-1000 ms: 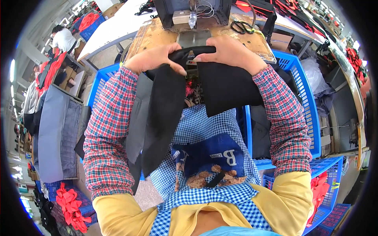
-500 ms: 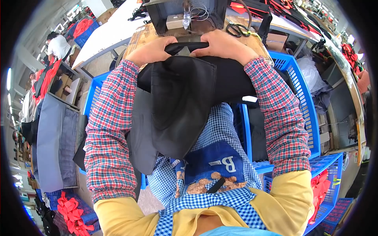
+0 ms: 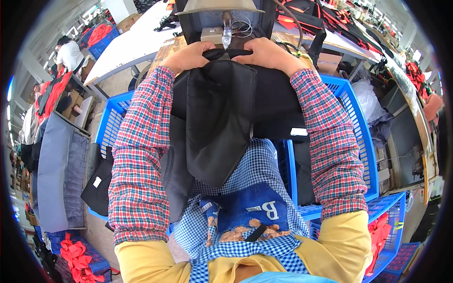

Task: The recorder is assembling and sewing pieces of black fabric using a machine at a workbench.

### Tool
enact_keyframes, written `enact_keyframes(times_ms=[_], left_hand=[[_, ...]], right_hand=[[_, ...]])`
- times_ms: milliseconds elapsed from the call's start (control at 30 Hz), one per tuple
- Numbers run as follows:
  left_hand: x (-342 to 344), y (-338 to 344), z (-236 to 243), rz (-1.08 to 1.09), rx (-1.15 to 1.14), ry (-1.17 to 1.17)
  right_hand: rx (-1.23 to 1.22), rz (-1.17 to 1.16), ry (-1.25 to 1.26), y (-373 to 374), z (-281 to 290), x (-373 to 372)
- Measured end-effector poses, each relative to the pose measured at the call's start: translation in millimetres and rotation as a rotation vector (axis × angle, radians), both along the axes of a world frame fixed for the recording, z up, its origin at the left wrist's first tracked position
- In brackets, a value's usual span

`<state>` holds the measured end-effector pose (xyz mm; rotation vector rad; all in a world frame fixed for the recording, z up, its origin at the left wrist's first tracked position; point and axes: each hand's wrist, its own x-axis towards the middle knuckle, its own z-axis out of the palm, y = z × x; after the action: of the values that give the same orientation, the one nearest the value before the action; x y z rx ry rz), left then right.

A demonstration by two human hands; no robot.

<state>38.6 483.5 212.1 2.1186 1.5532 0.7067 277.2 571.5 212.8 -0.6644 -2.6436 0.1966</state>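
White table (image 3: 125,46) — black straps (image 3: 166,21), probably

Plaid sleeve covers (image 3: 137,174) in red, white and blue pucker along both forearms, their ends gathered, over a yellow top (image 3: 342,243). A blue-and-white gingham apron (image 3: 236,170) carries a dark-blue panel (image 3: 238,203) with pale lettering, fuzzy brown shapes (image 3: 231,236) and a slanting black strip (image 3: 256,233).

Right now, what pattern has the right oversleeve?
The right oversleeve is red, white and blue plaid, clearest in the head view.
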Motion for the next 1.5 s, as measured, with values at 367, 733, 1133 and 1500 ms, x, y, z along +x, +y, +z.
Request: enact_keyframes(times_ms=[367, 733, 1133, 1500], left_hand=[[-2, 1, 4, 0.05, -0.069, -0.029], [-5, 8, 3, 0.033, -0.057, -0.087], [-46, 1, 2, 0.24, 0.239, -0.033], [-16, -116, 4, 0.261, 0.238, 0.098]], right_hand=[[0.023, 0.016, 0.018, 0, 3, 0], [0.004, 0.004, 0.02, 7, 1, -4], [0.045, -0.118, 0.071, 22, 7, 24], [-0.396, -0.234, 0.327, -45, 47, 180]])
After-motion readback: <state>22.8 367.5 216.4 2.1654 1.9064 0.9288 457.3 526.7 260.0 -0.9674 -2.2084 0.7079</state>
